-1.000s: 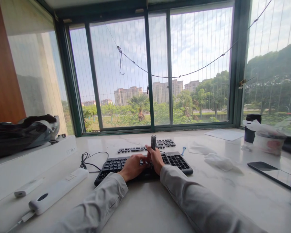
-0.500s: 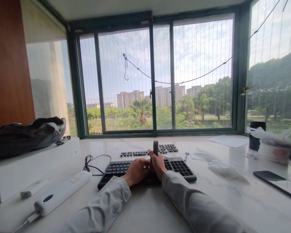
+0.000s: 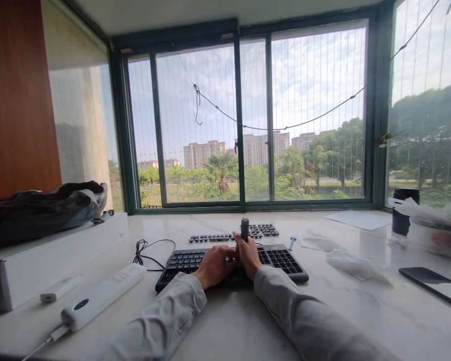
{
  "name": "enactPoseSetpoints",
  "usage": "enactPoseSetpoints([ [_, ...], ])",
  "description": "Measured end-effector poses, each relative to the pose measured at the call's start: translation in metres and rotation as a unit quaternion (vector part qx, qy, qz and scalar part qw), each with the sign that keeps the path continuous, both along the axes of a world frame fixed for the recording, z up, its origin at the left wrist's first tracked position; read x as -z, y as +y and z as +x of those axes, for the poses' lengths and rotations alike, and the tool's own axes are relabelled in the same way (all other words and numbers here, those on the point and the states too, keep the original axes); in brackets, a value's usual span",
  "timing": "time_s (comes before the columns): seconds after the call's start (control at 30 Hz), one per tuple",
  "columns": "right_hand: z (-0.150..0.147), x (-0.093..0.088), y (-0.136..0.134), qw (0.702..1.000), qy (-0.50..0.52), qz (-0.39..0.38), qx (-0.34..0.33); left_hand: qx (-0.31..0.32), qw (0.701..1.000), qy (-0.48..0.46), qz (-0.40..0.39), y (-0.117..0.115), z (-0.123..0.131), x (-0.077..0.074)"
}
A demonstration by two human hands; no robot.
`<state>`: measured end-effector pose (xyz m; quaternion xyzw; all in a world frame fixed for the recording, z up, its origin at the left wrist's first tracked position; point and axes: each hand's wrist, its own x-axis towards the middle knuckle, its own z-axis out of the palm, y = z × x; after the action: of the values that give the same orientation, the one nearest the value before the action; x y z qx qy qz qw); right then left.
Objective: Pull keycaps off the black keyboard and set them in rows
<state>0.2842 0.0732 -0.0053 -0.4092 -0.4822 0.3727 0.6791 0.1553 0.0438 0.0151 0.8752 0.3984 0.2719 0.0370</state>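
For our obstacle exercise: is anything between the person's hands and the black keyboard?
Nothing visible is. The left hand lies on the keyboard, and the right hand is over its keys, gripping a dark upright tool.

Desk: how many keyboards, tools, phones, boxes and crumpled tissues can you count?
Keyboard: 1
Tool: 1
Phone: 1
Box: 1
Tissues: 2
Total: 6
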Motion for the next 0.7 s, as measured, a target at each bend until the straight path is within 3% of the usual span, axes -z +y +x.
enactPoseSetpoints([
  [0.7,-0.0001,0.0007,-0.0001,0.999,-0.041,0.016,0.021,-0.003,0.999,-0.028,-0.016,0.0058,-0.0004,0.0055],
])
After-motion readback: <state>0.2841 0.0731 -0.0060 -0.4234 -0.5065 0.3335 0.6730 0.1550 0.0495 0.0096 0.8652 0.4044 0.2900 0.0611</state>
